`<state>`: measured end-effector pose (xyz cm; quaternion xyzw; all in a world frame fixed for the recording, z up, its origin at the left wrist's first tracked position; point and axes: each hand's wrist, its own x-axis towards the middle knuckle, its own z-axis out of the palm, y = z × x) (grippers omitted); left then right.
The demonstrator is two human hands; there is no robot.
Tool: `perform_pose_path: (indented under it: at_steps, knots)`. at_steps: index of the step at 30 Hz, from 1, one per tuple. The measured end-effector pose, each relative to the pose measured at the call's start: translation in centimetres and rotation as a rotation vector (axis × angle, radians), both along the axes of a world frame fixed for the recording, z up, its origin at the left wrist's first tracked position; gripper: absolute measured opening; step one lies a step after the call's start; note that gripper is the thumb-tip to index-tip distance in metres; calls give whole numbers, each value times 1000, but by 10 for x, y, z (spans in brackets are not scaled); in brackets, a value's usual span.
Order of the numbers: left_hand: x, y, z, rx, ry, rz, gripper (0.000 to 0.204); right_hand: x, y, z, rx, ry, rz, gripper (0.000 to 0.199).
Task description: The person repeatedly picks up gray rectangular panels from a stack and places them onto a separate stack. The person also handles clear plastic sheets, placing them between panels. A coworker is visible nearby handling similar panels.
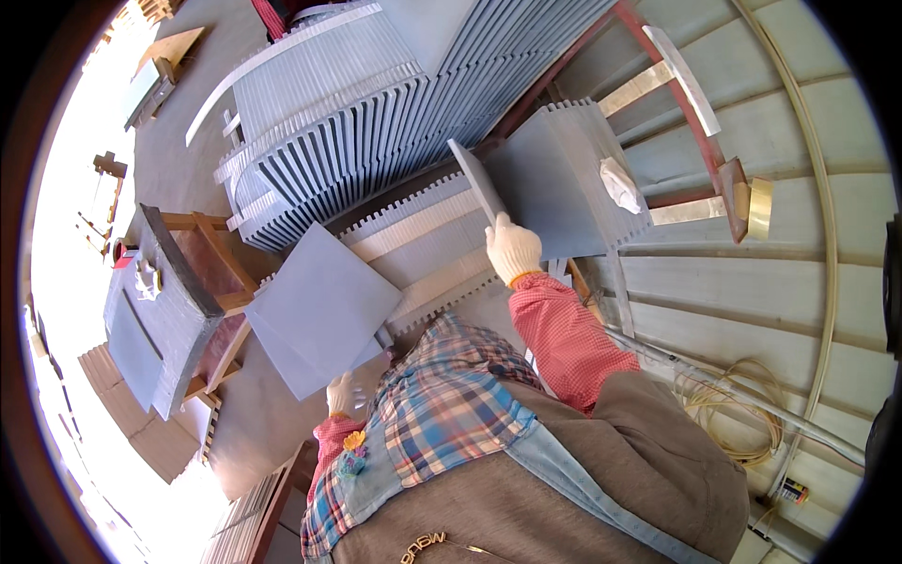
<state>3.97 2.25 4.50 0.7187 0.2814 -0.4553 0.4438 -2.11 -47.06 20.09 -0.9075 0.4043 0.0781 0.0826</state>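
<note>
Left gloved hand (340,395) is at the near edge of loose gray square panels (324,305); can't tell if it's gripping. Right gloved hand (514,249) grasps the near end of an edge-on gray panel (479,180) beside the notched rack (427,224), tightly packed panel rows (348,155) beyond.

Cream knit-gloved hands (514,249): two
Flat grey square sheets (324,305), overlapping: at least two
Thin grey upright panel (477,180), gripped: one
Crumpled white bundles (620,185): two
Coil of pale yellow hose (772,414): one
Yellow flower ornament (354,440): one
Grey ribbed slats (324,169), closely ranked: too many to count
</note>
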Motion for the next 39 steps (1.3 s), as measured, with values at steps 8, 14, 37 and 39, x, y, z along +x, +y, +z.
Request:
perform_pose_path:
  at_steps: [8, 14, 37, 39]
  knots:
    - [-1, -30, 19, 8, -21, -64, 38, -32, -53, 62, 176, -233, -13, 44]
    - [13, -100, 51, -199, 4, -204, 36, -30, -2, 88, 723, -436, -169, 34]
    - [3, 9, 17, 247, -362, 671, 54, 59, 150, -125, 1123, 274, 87, 60]
    - [11, 26, 11, 242, -377, 722, 53, 71, 168, -150, 1089, 332, 122, 60]
